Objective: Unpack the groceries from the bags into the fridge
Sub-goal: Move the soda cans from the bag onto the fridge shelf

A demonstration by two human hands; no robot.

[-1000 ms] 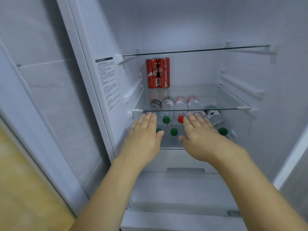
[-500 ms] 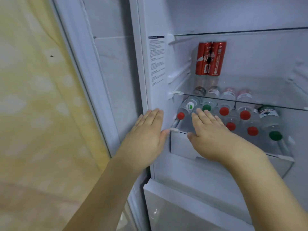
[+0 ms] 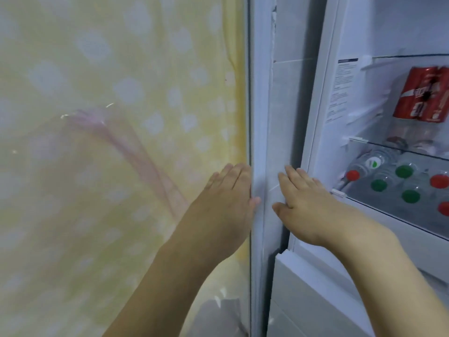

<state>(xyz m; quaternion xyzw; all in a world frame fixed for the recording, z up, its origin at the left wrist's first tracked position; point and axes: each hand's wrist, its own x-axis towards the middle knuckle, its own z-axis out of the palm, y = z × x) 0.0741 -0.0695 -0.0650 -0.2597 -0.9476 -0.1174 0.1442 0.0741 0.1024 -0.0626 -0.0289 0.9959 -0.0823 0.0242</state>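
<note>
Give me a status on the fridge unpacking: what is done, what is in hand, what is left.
Done: two red drink cans stand on the glass shelf, and clear bottles with red and green caps lie below it. In hand: nothing; the left hand and right hand are both flat and empty, beside the white fridge door's edge. Left: cannot tell, because no grocery bags are in view.

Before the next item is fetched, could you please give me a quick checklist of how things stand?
1. Left hand free: ok, open, holds nothing.
2. Right hand free: ok, open, holds nothing.
3. Fridge door open: ok.
4. Cans upright on their shelf: ok.
5. Bottles lying on the lower shelf: ok.
6. Bag with remaining groceries within reach: cannot tell, only a blurred pink shape shows left of the fridge.
</note>
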